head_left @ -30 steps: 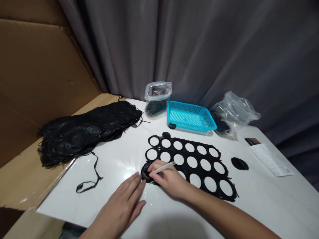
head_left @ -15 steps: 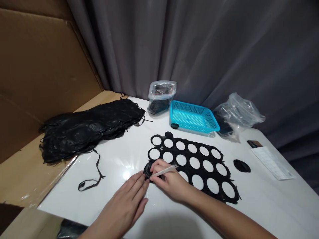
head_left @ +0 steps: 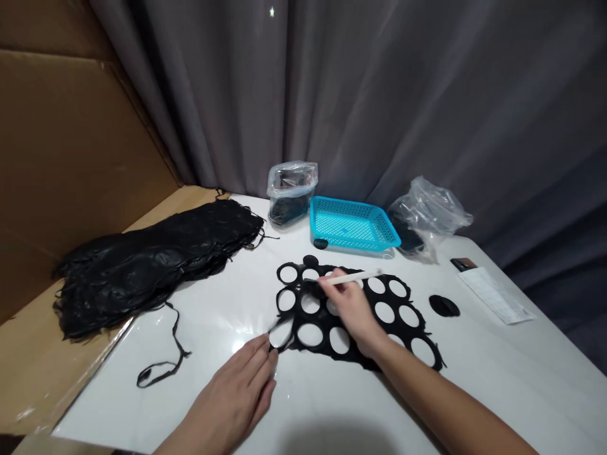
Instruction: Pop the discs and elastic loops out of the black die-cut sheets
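A black sheet with rows of round holes lies on the white table. My left hand rests flat, fingers stretched, its fingertips at the thin rim of the sheet's near-left hole. Above the sheet, my right hand is closed around a slim white pen-like tool, which points to the right. A dark piece, probably a black disc, shows blurred at the right fingertips; I cannot tell its exact shape. One small black disc touches the sheet's far edge. Black round pieces lie to its right.
A blue basket stands at the back, with a clear bag of dark pieces on its left and another plastic bag on its right. Stacked black sheets lie left, near a curled black strip. Paper partly covers a phone.
My right hand has moved from the near-left hole to above the sheet's middle, still holding the white tool. The black disc has left that hole, which now shows white. The camera view has shifted slightly.
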Tool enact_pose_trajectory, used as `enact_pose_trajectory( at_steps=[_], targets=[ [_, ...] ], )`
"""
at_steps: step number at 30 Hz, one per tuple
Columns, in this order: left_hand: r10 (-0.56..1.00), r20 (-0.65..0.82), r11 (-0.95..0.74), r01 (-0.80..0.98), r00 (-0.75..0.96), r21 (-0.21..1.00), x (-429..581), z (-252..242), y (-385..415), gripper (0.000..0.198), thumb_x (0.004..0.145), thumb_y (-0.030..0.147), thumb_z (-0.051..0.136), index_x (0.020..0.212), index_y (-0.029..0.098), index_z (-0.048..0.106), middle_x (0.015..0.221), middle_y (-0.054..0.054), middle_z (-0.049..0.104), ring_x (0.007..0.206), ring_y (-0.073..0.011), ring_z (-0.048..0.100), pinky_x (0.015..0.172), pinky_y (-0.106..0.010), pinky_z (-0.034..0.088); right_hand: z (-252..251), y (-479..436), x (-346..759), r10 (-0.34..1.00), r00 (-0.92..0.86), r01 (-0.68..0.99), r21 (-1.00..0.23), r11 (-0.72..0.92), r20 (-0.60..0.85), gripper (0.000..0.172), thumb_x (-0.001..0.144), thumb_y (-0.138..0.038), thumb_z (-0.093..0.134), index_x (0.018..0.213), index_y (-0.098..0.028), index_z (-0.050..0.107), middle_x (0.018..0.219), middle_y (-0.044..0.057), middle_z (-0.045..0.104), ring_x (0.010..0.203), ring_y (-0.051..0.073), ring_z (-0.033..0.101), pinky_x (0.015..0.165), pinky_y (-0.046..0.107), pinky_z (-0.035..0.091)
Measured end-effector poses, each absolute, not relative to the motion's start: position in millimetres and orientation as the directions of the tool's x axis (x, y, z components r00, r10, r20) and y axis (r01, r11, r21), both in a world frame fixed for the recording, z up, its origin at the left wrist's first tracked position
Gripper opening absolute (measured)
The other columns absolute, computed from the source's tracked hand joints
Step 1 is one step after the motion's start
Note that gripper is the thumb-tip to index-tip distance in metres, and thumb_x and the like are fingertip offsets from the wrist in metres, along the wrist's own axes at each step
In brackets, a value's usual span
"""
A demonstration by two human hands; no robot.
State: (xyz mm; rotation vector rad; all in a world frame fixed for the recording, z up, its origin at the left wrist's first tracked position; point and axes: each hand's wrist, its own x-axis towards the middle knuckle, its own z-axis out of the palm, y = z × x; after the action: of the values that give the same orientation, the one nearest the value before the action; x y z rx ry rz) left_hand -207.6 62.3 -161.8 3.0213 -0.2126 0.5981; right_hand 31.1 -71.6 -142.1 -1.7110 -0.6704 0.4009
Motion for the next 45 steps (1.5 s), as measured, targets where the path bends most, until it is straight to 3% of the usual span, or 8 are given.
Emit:
enact_pose_trajectory(
  at_steps=[6, 9, 13, 17, 29, 36, 40, 45],
  targets=[
    [-0.102, 0.238, -0.969, -0.151, 0.966, 0.196, -179.2, -128.2, 79.7, 0.023, 0.098, 0.024, 0.045, 0.092, 0.022, 0.067, 0.089, -0.005, 0.068, 0.084, -0.0213, 0.064, 0.080, -0.036, 0.051, -137.6, -197.0, 118.4, 0.234, 0.969, -0.091, -0.995, 0.040, -0.079, 0.043, 0.065, -0.048, 0.083, 0.065, -0.018, 0.052, 0.074, 0.001, 0.059, 0.075, 0.016, 0.057, 0.070, 0.025, 0.048],
    [0.009, 0.103, -0.926, -0.031, 0.995, 0.376, -118.0, -113.6, 96.4, 0.028, 0.097, 0.028, 0.044, 0.077, 0.021, 0.062, 0.080, -0.004, 0.062, 0.078, -0.0217, 0.059, 0.076, -0.036, 0.046, -151.2, -262.9, 148.5, 0.107, 0.992, -0.055, -0.987, -0.150, -0.072, 0.041, 0.062, -0.051, 0.079, 0.060, -0.018, 0.054, 0.065, 0.001, 0.055, 0.068, 0.017, 0.055, 0.066, 0.028, 0.046],
    [0.126, 0.104, -0.906, 0.072, 0.987, 0.417, -7.7, -118.2, 120.9, 0.020, 0.090, 0.032, 0.059, 0.105, 0.018, 0.062, 0.100, -0.007, 0.062, 0.094, -0.0231, 0.060, 0.082, -0.034, 0.047, -163.5, -301.8, 163.3, 0.004, 0.997, 0.064, -0.835, -0.547, 0.075, 0.034, 0.069, -0.050, 0.065, 0.076, -0.018, 0.068, 0.085, 0.009, 0.068, 0.083, 0.028, 0.061, 0.082, 0.040, 0.046],
    [0.223, 0.028, -0.877, 0.188, 0.974, 0.441, 61.4, -139.2, 139.4, 0.025, 0.090, 0.038, 0.067, 0.092, 0.013, 0.062, 0.091, -0.005, 0.061, 0.085, -0.0184, 0.060, 0.081, -0.036, 0.049, -167.7, -307.7, 155.2, 0.026, 0.963, 0.235, -0.783, -0.576, 0.270, 0.039, 0.079, -0.055, 0.058, 0.086, -0.018, 0.069, 0.109, 0.012, 0.069, 0.103, 0.031, 0.060, 0.095, 0.041, 0.043],
    [0.487, 0.071, -0.771, 0.390, 0.871, 0.503, 109.1, -143.9, 134.4, 0.028, 0.095, 0.041, 0.063, 0.092, 0.013, 0.063, 0.080, -0.001, 0.062, 0.070, -0.0138, 0.061, 0.070, -0.031, 0.052, -177.1, -302.8, 148.4, -0.030, 0.999, 0.037, -0.998, 0.052, 0.036, 0.036, 0.073, -0.045, 0.081, 0.079, -0.019, 0.057, 0.069, -0.002, 0.061, 0.065, 0.013, 0.055, 0.061, 0.023, 0.043],
    [0.483, 0.156, -0.762, 0.326, 0.861, 0.559, 92.6, -126.3, 110.4, 0.019, 0.084, 0.031, 0.065, 0.074, 0.016, 0.059, 0.067, -0.001, 0.061, 0.063, -0.0166, 0.057, 0.065, -0.030, 0.044, -158.0, -332.9, 123.9, 0.007, 1.000, -0.031, -0.992, 0.118, -0.031, 0.040, 0.072, -0.049, 0.082, 0.089, -0.017, 0.064, 0.081, 0.005, 0.072, 0.078, 0.015, 0.066, 0.073, 0.024, 0.052],
    [0.262, 0.180, -0.777, 0.098, 0.948, 0.621, 87.0, -116.0, 44.1, 0.022, 0.081, 0.041, 0.060, 0.078, 0.020, 0.060, 0.073, -0.001, 0.066, 0.069, -0.0187, 0.062, 0.067, -0.029, 0.044, -170.8, -402.1, 78.2, -0.321, 0.943, -0.019, -0.977, 0.210, -0.087, 0.045, 0.068, -0.051, 0.085, 0.089, -0.016, 0.066, 0.077, 0.006, 0.072, 0.073, 0.017, 0.069, 0.068, 0.025, 0.056],
    [-0.077, 0.117, -0.702, -0.137, 0.990, 0.698, 144.5, -118.7, -75.7, 0.023, 0.080, 0.042, 0.064, 0.079, 0.019, 0.062, 0.074, -0.001, 0.067, 0.070, -0.0175, 0.063, 0.066, -0.028, 0.045, -217.1, -469.6, 22.0, -0.725, 0.679, 0.294, -0.862, 0.414, -0.117, 0.038, 0.056, -0.032, 0.093, 0.072, -0.019, 0.061, 0.068, -0.001, 0.065, 0.063, 0.011, 0.065, 0.057, 0.018, 0.056]
  ],
)
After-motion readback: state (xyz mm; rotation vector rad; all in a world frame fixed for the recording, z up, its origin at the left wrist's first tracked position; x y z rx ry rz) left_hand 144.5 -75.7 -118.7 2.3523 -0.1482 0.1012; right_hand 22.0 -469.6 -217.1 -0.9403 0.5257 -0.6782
